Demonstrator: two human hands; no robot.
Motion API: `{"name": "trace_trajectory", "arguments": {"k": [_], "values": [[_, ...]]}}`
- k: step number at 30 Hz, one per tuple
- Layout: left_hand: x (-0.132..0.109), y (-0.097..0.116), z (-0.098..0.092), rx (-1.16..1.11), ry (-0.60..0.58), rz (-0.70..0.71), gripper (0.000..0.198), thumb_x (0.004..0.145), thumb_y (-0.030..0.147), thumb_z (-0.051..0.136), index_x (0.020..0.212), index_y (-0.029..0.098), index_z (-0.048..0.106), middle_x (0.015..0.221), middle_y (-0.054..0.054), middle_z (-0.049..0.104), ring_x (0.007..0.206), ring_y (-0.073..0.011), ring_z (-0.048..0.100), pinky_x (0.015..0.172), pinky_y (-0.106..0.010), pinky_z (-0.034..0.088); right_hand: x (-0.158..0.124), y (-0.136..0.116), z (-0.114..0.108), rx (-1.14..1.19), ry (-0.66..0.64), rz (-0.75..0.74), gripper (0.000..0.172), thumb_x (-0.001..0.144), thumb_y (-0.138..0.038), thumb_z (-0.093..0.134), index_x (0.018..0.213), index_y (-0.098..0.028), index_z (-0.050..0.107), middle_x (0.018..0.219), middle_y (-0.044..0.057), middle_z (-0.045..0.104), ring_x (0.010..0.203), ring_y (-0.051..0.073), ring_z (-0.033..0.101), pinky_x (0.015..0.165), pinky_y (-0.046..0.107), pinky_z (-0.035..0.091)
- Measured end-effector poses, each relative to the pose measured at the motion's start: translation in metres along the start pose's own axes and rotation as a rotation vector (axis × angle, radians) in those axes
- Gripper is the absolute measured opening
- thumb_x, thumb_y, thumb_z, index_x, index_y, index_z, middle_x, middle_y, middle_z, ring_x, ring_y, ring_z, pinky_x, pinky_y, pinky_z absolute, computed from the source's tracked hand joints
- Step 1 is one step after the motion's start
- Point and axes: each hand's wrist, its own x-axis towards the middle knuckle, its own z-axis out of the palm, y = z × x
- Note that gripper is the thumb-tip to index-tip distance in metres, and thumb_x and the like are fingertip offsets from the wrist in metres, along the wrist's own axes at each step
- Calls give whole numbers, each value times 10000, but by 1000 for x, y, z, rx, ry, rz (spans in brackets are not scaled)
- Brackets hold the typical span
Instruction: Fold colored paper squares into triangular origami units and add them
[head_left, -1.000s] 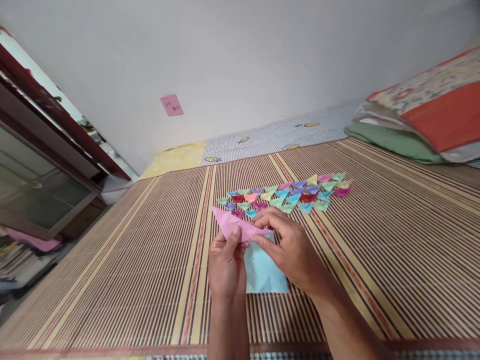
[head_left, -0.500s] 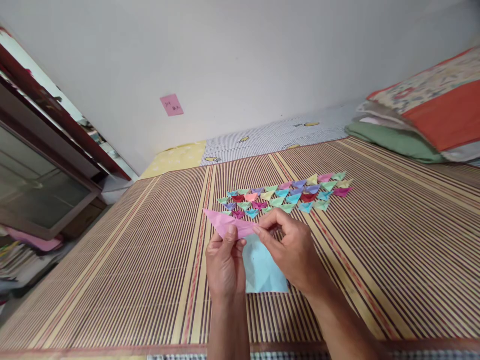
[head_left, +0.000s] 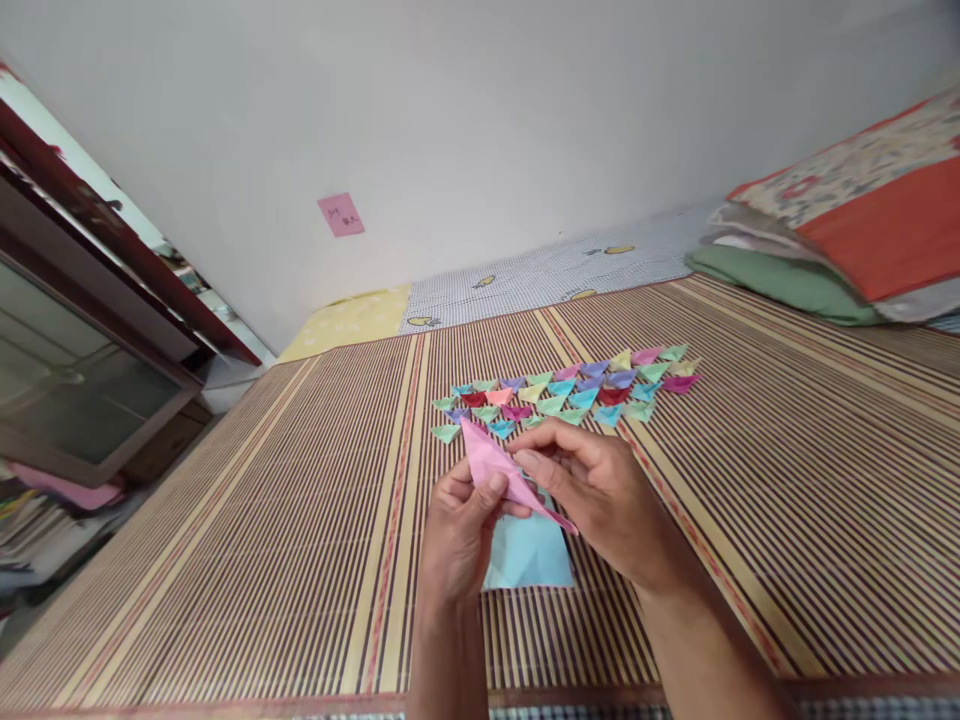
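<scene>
Both my hands pinch a folded pink paper (head_left: 491, 462), a long narrow triangle that slants from upper left to lower right. My left hand (head_left: 459, 535) grips it from below with thumb on top. My right hand (head_left: 600, 495) holds its right part between thumb and fingers. Under my hands a light blue paper sheet (head_left: 529, 555) lies flat on the striped bamboo mat (head_left: 300, 530). Just beyond my fingers, several small folded paper triangles (head_left: 570, 390) in many colours lie in rows on the mat.
A stack of folded blankets and a pillow (head_left: 847, 250) sits at the far right. A pink note (head_left: 340, 214) sticks to the white wall. A dark-framed glass cabinet (head_left: 82, 340) stands at the left, with papers below it.
The pink paper has been turned: its left tip swung up and right, so the strip now slants steeply. My right thumb has moved onto its middle.
</scene>
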Motion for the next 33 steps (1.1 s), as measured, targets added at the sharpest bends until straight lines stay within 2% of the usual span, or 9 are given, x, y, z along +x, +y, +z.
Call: {"name": "trace_trajectory", "arguments": {"k": [4,10,16,21,26,33], "values": [[0,-1,-1,-17,-56,-11,265,770,269,890,990,152,800,891,-69,807,671,-154,753,577,-203,627,0,2,-2,71,-33,40,86,944,-243,677,909,-208,749,792,-20,707,728,135,644,662,250,489],[-1,0,-1,-66,-110,-23,232,764,278,898,919,145,788,720,-39,775,587,-138,741,543,-163,596,0,4,-3,127,-68,55,121,940,-223,662,834,-193,713,703,-32,661,654,120,612,625,242,472],[-1,-1,-3,-50,-91,-8,245,755,274,905,933,148,796,747,-34,780,590,-116,736,533,-128,575,0,5,-3,67,-62,59,121,941,-224,653,840,-192,711,715,-33,659,662,116,605,627,238,466],[-1,-2,-5,-2,-86,-3,232,770,280,890,936,150,791,783,-44,789,598,-139,732,519,-177,590,0,3,-3,39,-57,56,147,948,-258,653,827,-193,704,704,-37,654,649,113,589,599,235,444],[-1,-3,-7,70,-92,-3,230,797,299,868,941,148,772,800,-45,788,596,-145,725,550,-213,601,0,3,-3,-17,-43,40,134,924,-192,630,814,-200,706,698,-42,643,645,111,574,591,236,426],[-1,-3,-13,260,-83,-23,243,824,348,847,845,134,733,728,-22,754,575,-119,716,610,-197,590,1,6,-8,-50,-72,77,105,887,-173,636,854,-199,732,708,-32,660,650,122,579,588,236,439]]}}
